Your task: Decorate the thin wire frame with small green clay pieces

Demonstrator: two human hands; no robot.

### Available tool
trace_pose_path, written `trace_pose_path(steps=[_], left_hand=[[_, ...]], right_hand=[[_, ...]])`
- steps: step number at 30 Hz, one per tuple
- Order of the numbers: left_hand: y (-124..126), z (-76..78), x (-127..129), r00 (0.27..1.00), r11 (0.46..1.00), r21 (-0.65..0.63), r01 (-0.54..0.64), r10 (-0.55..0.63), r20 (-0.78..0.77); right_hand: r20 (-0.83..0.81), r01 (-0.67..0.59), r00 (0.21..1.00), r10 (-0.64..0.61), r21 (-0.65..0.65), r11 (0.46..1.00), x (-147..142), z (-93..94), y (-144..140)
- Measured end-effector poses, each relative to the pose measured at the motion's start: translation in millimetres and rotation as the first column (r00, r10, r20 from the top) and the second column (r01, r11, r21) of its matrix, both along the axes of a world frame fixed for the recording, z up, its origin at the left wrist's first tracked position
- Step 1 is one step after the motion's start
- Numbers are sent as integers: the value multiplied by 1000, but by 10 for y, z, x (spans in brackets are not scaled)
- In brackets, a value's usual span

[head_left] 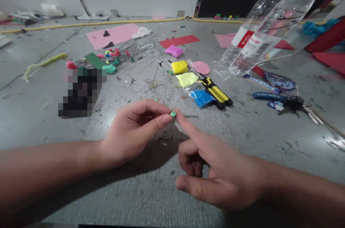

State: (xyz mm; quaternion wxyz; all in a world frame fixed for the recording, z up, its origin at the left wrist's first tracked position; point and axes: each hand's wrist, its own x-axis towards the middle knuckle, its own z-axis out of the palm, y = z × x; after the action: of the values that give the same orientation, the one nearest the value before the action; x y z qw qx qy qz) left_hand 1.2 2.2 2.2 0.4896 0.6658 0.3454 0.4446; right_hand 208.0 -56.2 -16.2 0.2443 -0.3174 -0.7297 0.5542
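Between thumb and index fingertip, my left hand [132,131] pinches a tiny piece of green clay [173,114]. My right hand [218,170] comes in from the right, its index finger stretched out so the tip touches or nearly touches the clay. The right thumb stands apart and the other fingers are curled, with nothing seen in them. Thin metal pins [192,116] lie on the table just behind the right index finger. Packets of blue clay [201,98], pale yellow clay [187,80] and yellow clay [179,67] lie beyond the hands.
Yellow-and-black pliers [217,93] lie beside the packets. Two clear bottles [250,41] stand at the back right, near keys with a lanyard [291,104]. At left are a blurred dark object [81,95], colored clay bits [109,69] and pink paper [113,33] on the grey table [151,203].
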Motion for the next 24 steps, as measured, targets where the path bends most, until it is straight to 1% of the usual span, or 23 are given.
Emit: trace_pose_path(steps=[4, 7, 13, 17, 22, 24], left_hand=[[4, 16, -1, 1000, 1000, -7, -2, 2, -24], [8, 18, 1, 1000, 1000, 5, 8, -8, -7], [20, -7, -2, 1000, 1000, -1, 13, -13, 8], [24, -20, -10, 999, 999, -28, 29, -28, 35], [11, -24, -8, 994, 994, -88, 70, -62, 86], [-11, -13, 4, 994, 992, -110, 68, -58, 89]], right_hand=[[-39, 1, 999, 1, 53, 999, 17, -15, 13], [-56, 10, 998, -5, 92, 996, 29, -21, 19], [-77, 37, 997, -32, 70, 997, 43, -20, 16], [-95, 42, 995, -34, 82, 996, 46, -22, 11], [-67, 57, 997, -48, 147, 987, 50, -15, 13], [-58, 112, 993, -102, 207, 972, 42, -11, 19]])
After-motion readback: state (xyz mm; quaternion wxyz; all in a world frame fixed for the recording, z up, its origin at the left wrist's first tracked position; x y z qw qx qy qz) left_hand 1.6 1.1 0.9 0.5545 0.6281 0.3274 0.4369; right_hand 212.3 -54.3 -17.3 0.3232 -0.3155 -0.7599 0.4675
